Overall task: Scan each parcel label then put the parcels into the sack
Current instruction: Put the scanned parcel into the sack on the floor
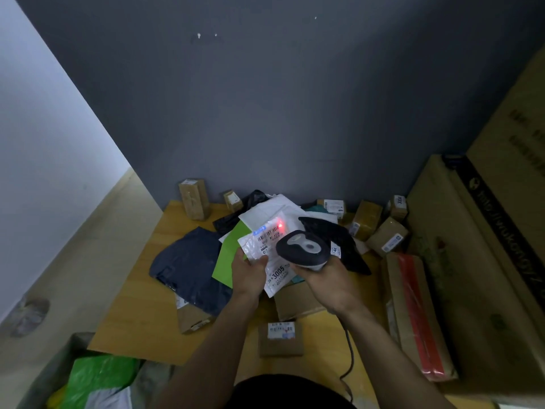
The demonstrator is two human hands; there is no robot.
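My left hand (246, 274) grips a white plastic parcel (269, 252) by its left edge, label side up. My right hand (327, 280) holds a black-and-white barcode scanner (303, 247) just over the parcel's right side. A red scan dot (280, 225) glows on the label near its top. The sack (88, 382) lies open at the bottom left, with green and white bags inside it.
On the wooden table (141, 314) lie a dark blue bag (188, 267), a green envelope (227, 258), white and black mailers and several small brown boxes (280, 338). Large cartons (477, 261) stand along the right. The scanner cable (349, 358) hangs near my body.
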